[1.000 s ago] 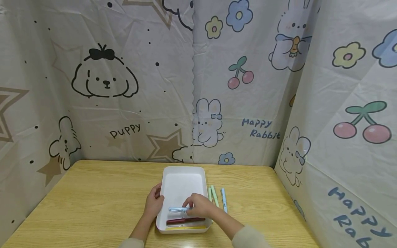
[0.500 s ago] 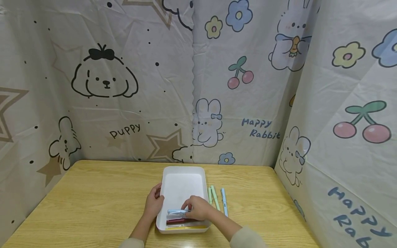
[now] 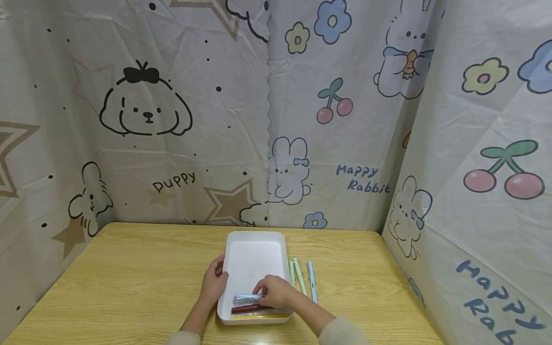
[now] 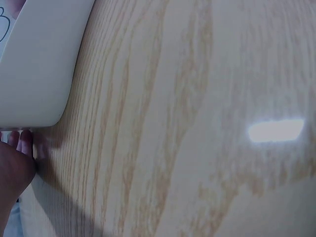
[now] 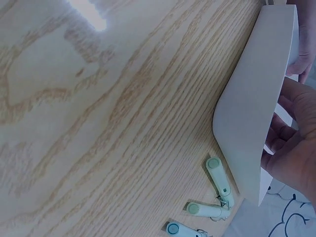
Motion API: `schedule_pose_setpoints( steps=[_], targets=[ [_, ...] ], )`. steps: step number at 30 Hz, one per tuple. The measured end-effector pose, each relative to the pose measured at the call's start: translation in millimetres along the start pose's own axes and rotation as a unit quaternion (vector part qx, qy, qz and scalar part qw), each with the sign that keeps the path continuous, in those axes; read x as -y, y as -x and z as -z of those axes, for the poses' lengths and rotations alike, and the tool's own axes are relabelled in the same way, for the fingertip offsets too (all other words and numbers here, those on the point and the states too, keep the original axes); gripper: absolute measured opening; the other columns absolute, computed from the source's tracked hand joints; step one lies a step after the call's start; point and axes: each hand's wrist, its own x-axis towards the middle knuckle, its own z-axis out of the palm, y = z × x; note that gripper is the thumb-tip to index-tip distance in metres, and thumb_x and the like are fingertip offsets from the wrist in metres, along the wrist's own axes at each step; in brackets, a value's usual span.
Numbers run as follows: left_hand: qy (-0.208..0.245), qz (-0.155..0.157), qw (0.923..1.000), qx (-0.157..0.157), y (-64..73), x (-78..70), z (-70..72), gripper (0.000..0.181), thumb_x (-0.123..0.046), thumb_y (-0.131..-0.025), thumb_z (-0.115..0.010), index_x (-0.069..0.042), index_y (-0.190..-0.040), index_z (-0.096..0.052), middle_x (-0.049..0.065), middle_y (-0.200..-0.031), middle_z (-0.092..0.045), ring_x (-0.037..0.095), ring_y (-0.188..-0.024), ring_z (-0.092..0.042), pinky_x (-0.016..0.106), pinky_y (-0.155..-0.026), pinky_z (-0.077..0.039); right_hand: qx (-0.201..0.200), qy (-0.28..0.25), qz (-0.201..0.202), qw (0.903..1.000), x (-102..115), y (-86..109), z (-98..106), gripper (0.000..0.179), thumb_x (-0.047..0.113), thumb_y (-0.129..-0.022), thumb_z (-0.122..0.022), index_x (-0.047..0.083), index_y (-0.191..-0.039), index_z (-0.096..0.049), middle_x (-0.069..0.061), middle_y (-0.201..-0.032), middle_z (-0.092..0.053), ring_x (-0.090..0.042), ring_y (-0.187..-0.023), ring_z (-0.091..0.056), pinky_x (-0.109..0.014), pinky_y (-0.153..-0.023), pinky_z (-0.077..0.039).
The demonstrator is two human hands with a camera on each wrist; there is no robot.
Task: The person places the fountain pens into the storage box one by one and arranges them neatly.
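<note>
A white rectangular tray [image 3: 254,258] lies on the wooden table. My left hand [image 3: 213,280] grips its left rim, thumb on the edge. Inside the near half, my right hand [image 3: 273,291] pinches the right end of a light blue pen [image 3: 246,298], which lies crosswise. Below this pen are a dark red pen [image 3: 245,309] and a yellow strip-like item [image 3: 258,316], both along the tray's near end. The right wrist view shows the fingers of that hand curled behind the tray wall [image 5: 252,98], which hides what they hold.
Two light green pens [image 3: 299,275] and a light blue pen [image 3: 312,280] lie on the table [image 3: 353,287] just right of the tray. Patterned cloth [image 3: 233,120] surrounds the table at the back and sides.
My right hand has moved slightly toward the near end of the tray, bringing the light blue pen closer to the dark red one. My left hand stays on the rim.
</note>
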Motion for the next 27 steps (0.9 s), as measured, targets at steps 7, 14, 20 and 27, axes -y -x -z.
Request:
schedule_pose_setpoints(
  steps=[7, 14, 20, 27],
  targets=[
    [0.004, -0.003, 1.0000, 0.000, 1.0, -0.7, -0.3, 0.052, 0.003, -0.087, -0.043, 0.000, -0.139, -0.038, 0.027, -0.131, -0.049, 0.037, -0.116, -0.052, 0.045, -0.092, -0.049, 0.009, 0.007, -0.001, 0.9999, -0.7, 1.0, -2.2, 0.017, 0.013, -0.074, -0.069, 0.015, -0.090, -0.073, 0.010, -0.068, -0.053, -0.002, -0.064, -0.044, -0.017, -0.059, -0.038],
    [0.006, -0.009, 0.9999, -0.004, 1.4, -1.4, 0.2, 0.052, 0.004, -0.086, -0.044, 0.001, -0.138, -0.039, 0.027, -0.129, -0.051, 0.037, -0.114, -0.053, 0.042, -0.089, -0.050, 0.013, 0.022, 0.005, 0.9997, -2.6, 0.5, -2.7, 0.016, 0.013, -0.074, -0.070, 0.017, -0.089, -0.073, 0.010, -0.068, -0.056, -0.002, -0.065, -0.045, -0.018, -0.060, -0.038],
    [0.007, -0.012, 0.9999, -0.006, 0.3, -0.8, 0.0, 0.052, 0.004, -0.086, -0.044, 0.001, -0.138, -0.040, 0.028, -0.128, -0.051, 0.038, -0.114, -0.053, 0.043, -0.089, -0.050, 0.015, 0.015, 0.006, 0.9998, -4.2, -0.2, -3.1, 0.016, 0.013, -0.074, -0.070, 0.016, -0.089, -0.074, 0.010, -0.067, -0.055, -0.001, -0.064, -0.045, -0.017, -0.059, -0.038],
    [0.003, -0.009, 0.9999, -0.006, 0.2, 0.0, -0.4, 0.052, 0.003, -0.086, -0.043, 0.000, -0.138, -0.040, 0.026, -0.128, -0.051, 0.036, -0.113, -0.053, 0.043, -0.088, -0.050, 0.017, 0.023, 0.012, 0.9995, -3.8, 0.4, -3.0, 0.017, 0.013, -0.073, -0.070, 0.017, -0.089, -0.074, 0.010, -0.066, -0.055, -0.001, -0.063, -0.045, -0.017, -0.059, -0.038]
  ],
)
